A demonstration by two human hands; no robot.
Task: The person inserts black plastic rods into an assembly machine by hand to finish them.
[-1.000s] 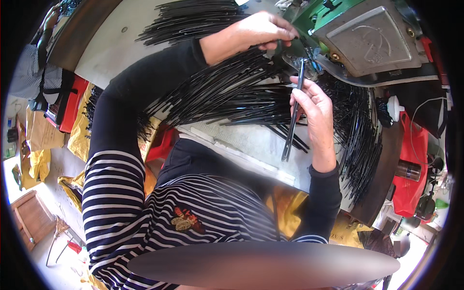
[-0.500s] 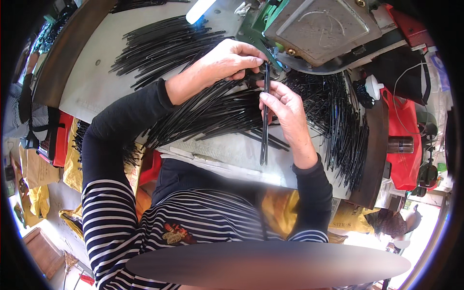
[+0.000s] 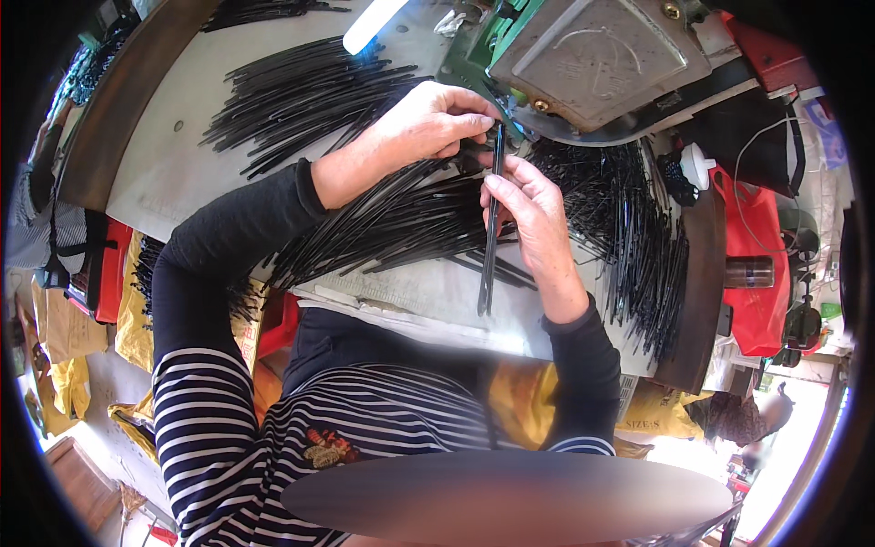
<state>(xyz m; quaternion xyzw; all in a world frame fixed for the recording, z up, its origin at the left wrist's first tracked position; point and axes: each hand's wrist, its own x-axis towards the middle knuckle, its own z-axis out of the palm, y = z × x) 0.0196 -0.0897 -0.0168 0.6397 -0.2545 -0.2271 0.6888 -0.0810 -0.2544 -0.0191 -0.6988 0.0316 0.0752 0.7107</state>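
Note:
Upright in front of me is a small bunch of thin black rods (image 3: 489, 264) that look like umbrella ribs. My left hand (image 3: 424, 126) pinches at their upper end, thumb and forefinger pressed together beside the green machine (image 3: 472, 62). Lower down, my right hand (image 3: 533, 208) is closed around the same rods, thumb on top. Their lower ends hang free over the pale worktable (image 3: 150, 182). Beneath my left forearm lies a loose pile of similar rods (image 3: 401, 219). What the left fingertips touch at the machine is too small to make out.
A grey metal cover (image 3: 602, 64) tops the machine at the far right. A lit white lamp (image 3: 375, 25) hangs at the back. More rods (image 3: 301, 96) lie far left, and a tangled heap (image 3: 638, 237) lies right. A red bag (image 3: 756, 264) hangs beyond the table's brown rim (image 3: 700, 273).
The lower ends of the held rods have swung slightly left and spread a little apart. Both hands keep their grip, and the whole view has shifted slightly.

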